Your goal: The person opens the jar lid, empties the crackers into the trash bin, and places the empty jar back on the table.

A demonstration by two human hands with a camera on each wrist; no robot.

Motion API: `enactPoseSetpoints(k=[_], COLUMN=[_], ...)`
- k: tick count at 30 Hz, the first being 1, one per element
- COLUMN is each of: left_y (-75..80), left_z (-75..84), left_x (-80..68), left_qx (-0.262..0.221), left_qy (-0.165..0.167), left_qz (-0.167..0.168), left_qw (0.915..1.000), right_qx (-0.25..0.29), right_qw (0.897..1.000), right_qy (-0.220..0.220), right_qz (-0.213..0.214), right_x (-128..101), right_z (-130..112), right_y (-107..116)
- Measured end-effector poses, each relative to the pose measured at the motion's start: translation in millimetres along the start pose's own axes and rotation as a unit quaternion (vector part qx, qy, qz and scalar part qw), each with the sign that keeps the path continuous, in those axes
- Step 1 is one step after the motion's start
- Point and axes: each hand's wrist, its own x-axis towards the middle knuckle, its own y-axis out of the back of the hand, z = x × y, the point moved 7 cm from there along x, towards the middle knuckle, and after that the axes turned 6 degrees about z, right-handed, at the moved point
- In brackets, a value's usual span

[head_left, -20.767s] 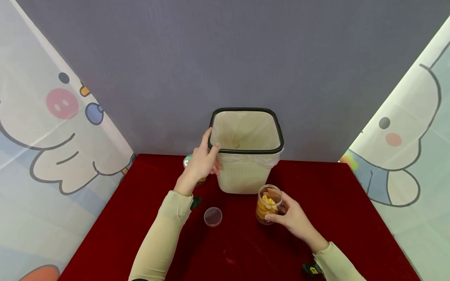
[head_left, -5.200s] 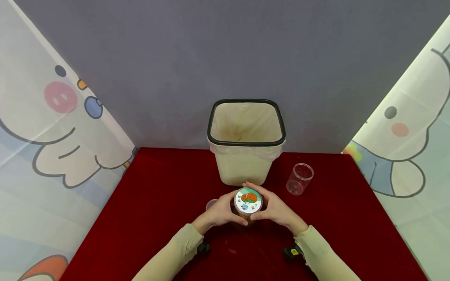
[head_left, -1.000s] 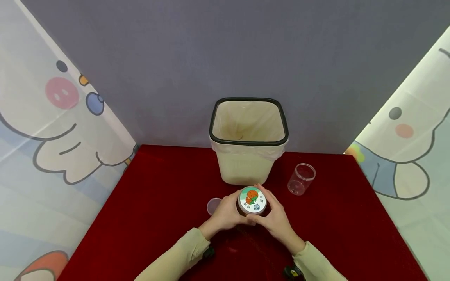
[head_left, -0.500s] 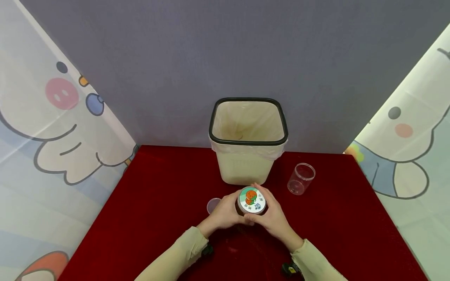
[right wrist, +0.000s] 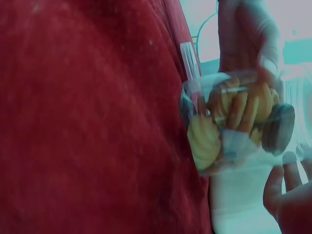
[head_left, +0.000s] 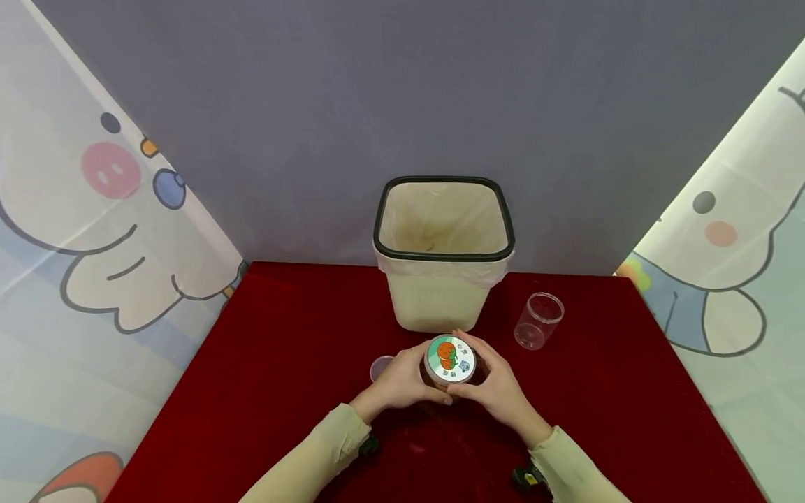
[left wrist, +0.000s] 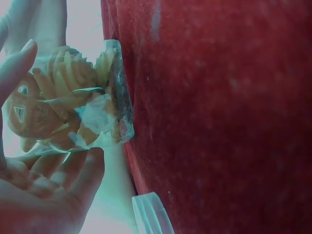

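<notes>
A clear plastic jar of cookies [head_left: 442, 386] stands in front of the bin, upright on the red cloth. Its lid [head_left: 450, 359] carries a green-and-white label with orange fruit. My left hand [head_left: 402, 379] grips the jar's body from the left, thumb at the near side. From the right, my right hand [head_left: 493, 388] curls round the lid, fingers at the far edge and thumb at the near edge. Swirled cookies [left wrist: 73, 73] show through the wall in the left wrist view. A dark round cookie [right wrist: 279, 129] shows in the right wrist view.
A cream bin [head_left: 437, 300] with a black rim and clear liner stands behind the jar. An empty clear jar [head_left: 539, 321] without a lid is to the right. A loose clear lid [head_left: 380, 367] lies left, partly behind my left hand.
Earlier my left hand held the bin's rim and my right an open cookie jar; that jar now stands empty at right. Over the last second the held lid's label has turned slightly counterclockwise.
</notes>
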Motion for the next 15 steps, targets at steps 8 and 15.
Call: enactPoseSetpoints(k=[8,15], left_y=[0.1,0.2], left_z=[-0.4,-2.3], left_x=[-0.5,-0.6], left_qx=[0.001,0.005], left_qy=[0.013,0.017], left_qz=[-0.007,-0.006], left_qw=[0.9999,0.9998], right_qx=[0.037,0.048], right_qw=[0.998,0.998], right_qy=[0.025,0.020], right_qz=[-0.032,-0.031], right_x=[1,2], right_z=[5,4], right_y=[11,21])
